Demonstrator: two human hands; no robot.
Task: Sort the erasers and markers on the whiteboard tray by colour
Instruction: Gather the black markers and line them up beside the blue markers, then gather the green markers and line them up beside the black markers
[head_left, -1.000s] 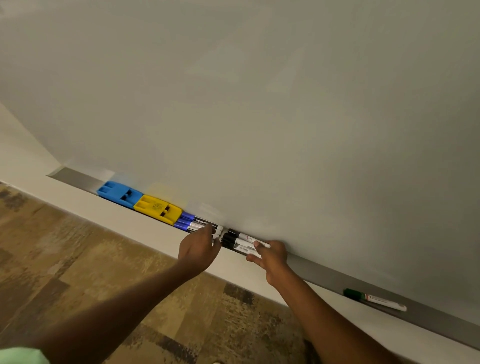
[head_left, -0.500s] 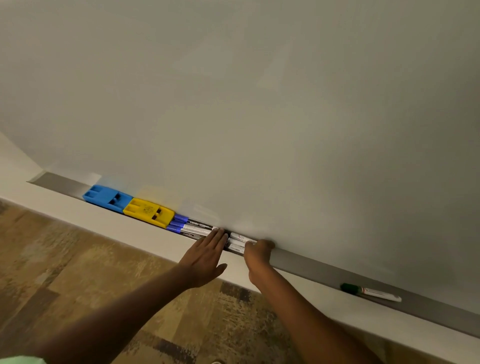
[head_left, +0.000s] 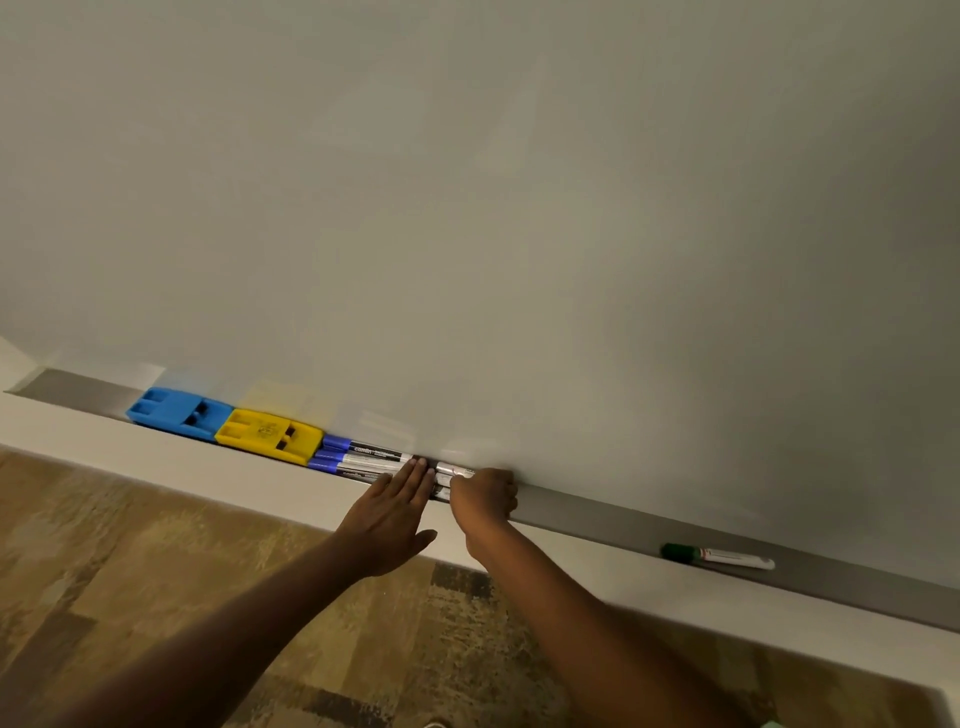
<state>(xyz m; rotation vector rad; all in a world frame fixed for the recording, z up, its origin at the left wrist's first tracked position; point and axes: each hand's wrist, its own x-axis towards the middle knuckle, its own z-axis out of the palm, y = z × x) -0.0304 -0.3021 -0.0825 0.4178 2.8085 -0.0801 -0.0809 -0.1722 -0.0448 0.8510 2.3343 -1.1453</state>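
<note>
We have both hands on the whiteboard tray (head_left: 597, 519), about midway along its length. Our left hand (head_left: 387, 519) lies flat and open, fingers straight and together, their tips touching the blue-capped markers (head_left: 358, 460) where they meet the black-capped markers (head_left: 449, 475). Our right hand (head_left: 485, 499) is curled over the black-capped markers with its knuckles toward us; whether it truly grips them or only presses on them, we cannot tell, because the fingers hide the contact. Toward the tray's left end sit the blue eraser (head_left: 176, 413) and, touching it, the yellow eraser (head_left: 267, 434), with the blue-capped markers lying just beside the yellow one. A green marker (head_left: 717, 557) lies alone, well apart, toward the tray's right end.

We judge the grouping nearly done, with the green marker not yet brought over. The risks we see: the markers are round and stacked close against the tray's front lip, so a push from the right hand could roll one over the edge onto the carpet (head_left: 130, 571). Pressing the black set too hard leftward could also ride it over the blue set and mix the colours
</note>
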